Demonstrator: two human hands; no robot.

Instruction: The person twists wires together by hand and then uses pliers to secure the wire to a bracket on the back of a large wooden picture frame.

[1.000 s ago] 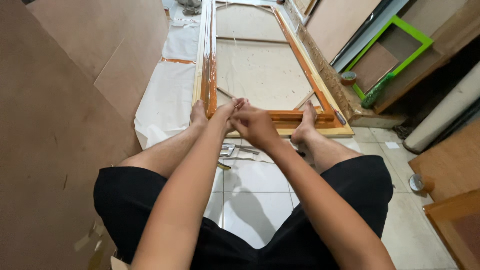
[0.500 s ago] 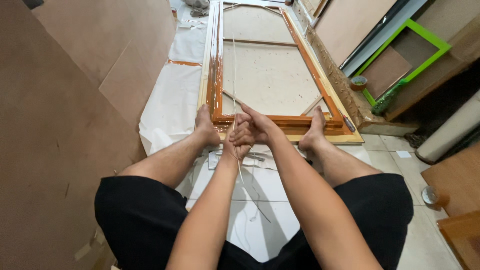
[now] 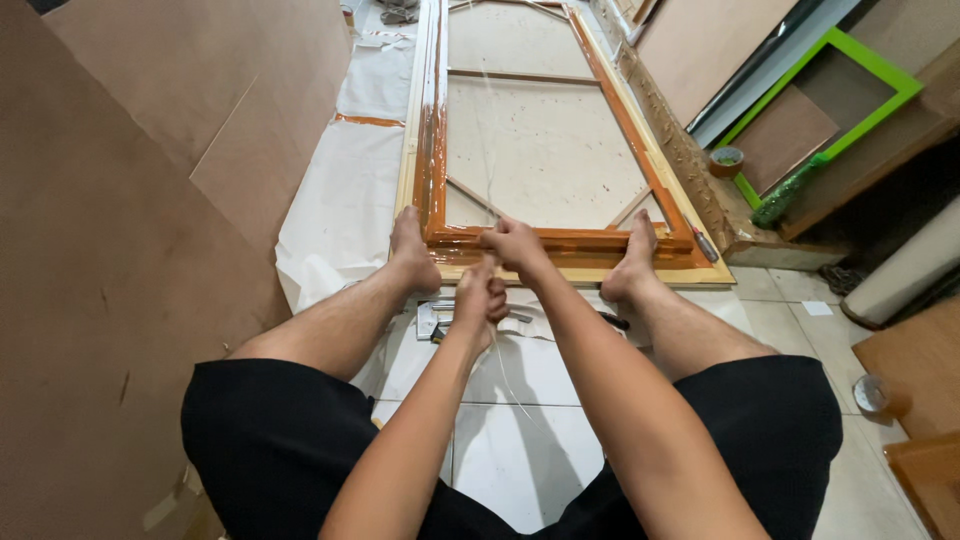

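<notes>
At centre frame, we pinch a thin clear strand (image 3: pixel 508 372) off the orange wooden frame (image 3: pixel 560 240): our left hand (image 3: pixel 480 297), now drawn back, clenches it; our right hand (image 3: pixel 515 243) grips it at the frame's near rail.

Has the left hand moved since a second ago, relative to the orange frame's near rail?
Yes. The left hand has drawn back from the orange frame toward the body; the right hand remains there.

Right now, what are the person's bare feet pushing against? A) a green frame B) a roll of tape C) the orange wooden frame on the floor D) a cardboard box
C: both feet press against the near end of the orange wooden frame, which lies flat on the floor.
</notes>
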